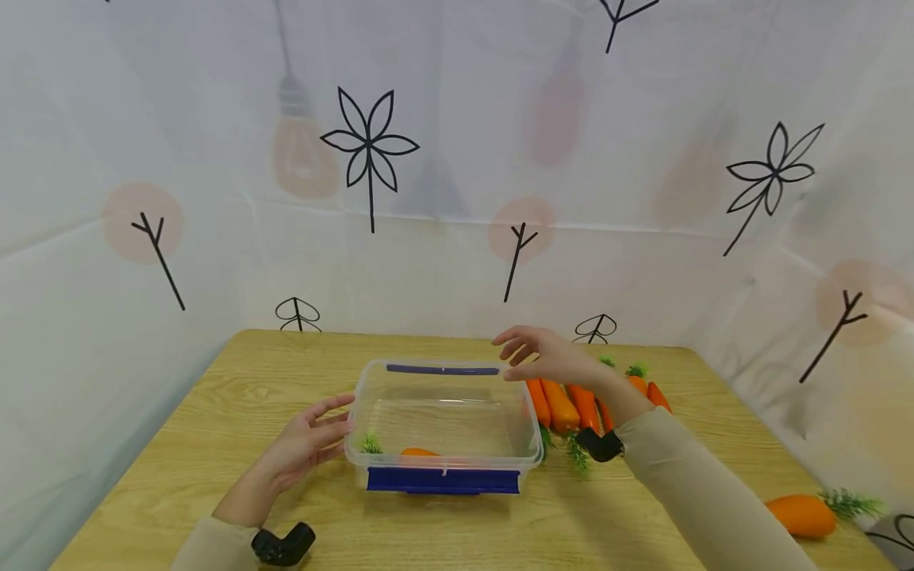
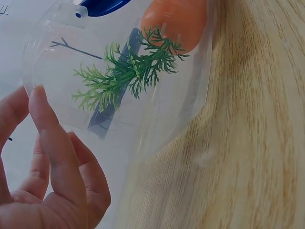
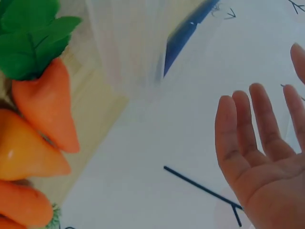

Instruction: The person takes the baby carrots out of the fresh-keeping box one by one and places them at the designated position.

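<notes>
A clear plastic box (image 1: 443,412) with blue clip strips stands on the table in the head view. Inside it, low at the front, lies an orange toy carrot (image 1: 420,452) with a green top (image 2: 128,71). My left hand (image 1: 307,444) touches the box's left rim with its fingertips, fingers spread and lightly bent. Above the box's back right corner hovers my right hand (image 1: 546,354), its fingers loosely extended and holding nothing. In the right wrist view that hand (image 3: 262,152) shows an empty palm, apart from the box.
Several toy carrots (image 1: 560,406) lie in a group right of the box, under my right forearm. One more carrot (image 1: 803,515) lies near the table's right edge. A white patterned cloth (image 1: 443,270) hangs behind the wooden table (image 1: 236,412).
</notes>
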Demonstrator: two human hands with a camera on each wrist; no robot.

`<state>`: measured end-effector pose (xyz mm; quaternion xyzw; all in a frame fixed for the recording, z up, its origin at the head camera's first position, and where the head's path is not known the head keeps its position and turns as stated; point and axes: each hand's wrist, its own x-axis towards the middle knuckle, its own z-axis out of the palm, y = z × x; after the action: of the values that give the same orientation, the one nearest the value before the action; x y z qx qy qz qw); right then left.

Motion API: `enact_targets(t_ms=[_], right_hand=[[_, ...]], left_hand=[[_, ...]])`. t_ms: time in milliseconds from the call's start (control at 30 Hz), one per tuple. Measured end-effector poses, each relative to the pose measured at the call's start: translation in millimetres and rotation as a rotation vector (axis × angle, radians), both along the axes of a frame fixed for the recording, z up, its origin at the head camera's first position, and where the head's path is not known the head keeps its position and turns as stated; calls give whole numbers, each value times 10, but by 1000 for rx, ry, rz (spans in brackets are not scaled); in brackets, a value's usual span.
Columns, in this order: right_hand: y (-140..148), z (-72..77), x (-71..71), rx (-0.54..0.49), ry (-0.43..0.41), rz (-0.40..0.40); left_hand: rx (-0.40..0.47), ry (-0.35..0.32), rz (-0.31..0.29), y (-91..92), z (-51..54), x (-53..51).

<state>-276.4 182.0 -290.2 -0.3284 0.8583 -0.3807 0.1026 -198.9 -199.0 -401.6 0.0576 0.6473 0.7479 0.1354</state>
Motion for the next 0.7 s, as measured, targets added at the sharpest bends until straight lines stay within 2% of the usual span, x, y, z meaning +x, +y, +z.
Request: enact_targets(t_ms=[300, 433, 567, 600, 633, 700], right_hand=[[-334, -3, -126, 88, -68, 215], [-479, -53, -207, 128, -118, 292], [-632, -77, -231, 184, -171, 336], [-671, -91, -233, 201, -182, 340], [-686, -190, -304, 220, -170, 361], [-762, -236, -310, 249, -197, 385]], left_hand=[[-16, -3, 8, -2, -12, -3], [-15, 4, 4, -3, -13, -1], [-18, 12, 4, 1, -1, 1], [-18, 13, 5, 1, -2, 0], [-18, 13, 5, 1, -3, 1], [-20, 14, 4, 0, -8, 2]])
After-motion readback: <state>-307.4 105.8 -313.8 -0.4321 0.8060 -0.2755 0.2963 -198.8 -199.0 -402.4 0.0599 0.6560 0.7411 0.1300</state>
